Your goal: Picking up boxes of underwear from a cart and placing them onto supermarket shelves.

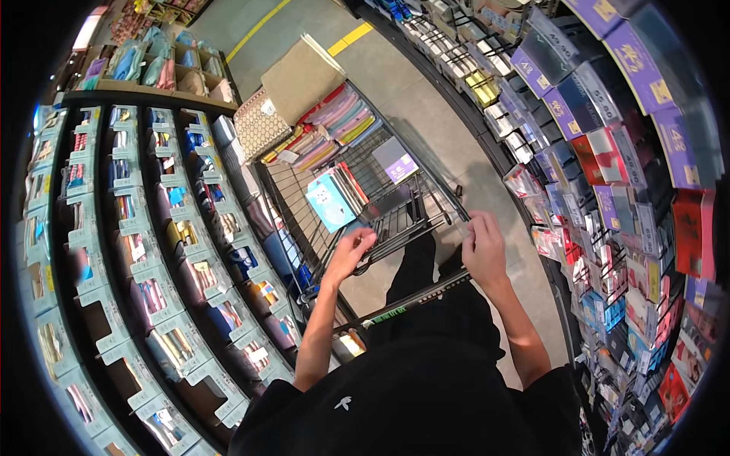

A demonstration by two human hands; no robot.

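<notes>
A wire shopping cart [450, 199] stands before me, its handle [399, 308] close to my waist. My left hand [349, 251] is over the near left part of the basket, fingers curled, with nothing seen in it. At the cart's right side rim, my right hand [485, 245] has its fingers closed around the rim's near end. In the basket lie a light-blue package with a cartoon animal [329, 204], several thin packages [355, 185] beside it and a purple-and-grey package [398, 162]. Folded textiles [342, 117] and a beige flat panel [302, 80] fill the far end.
Shelves with rows of boxed, folded goods [194, 273] run close along the left. On the right, a rack of hanging packages [604, 171] lines the aisle. Compartmented bins of soft goods [165, 68] stand at the far left. Yellow lines [351, 39] mark the floor ahead.
</notes>
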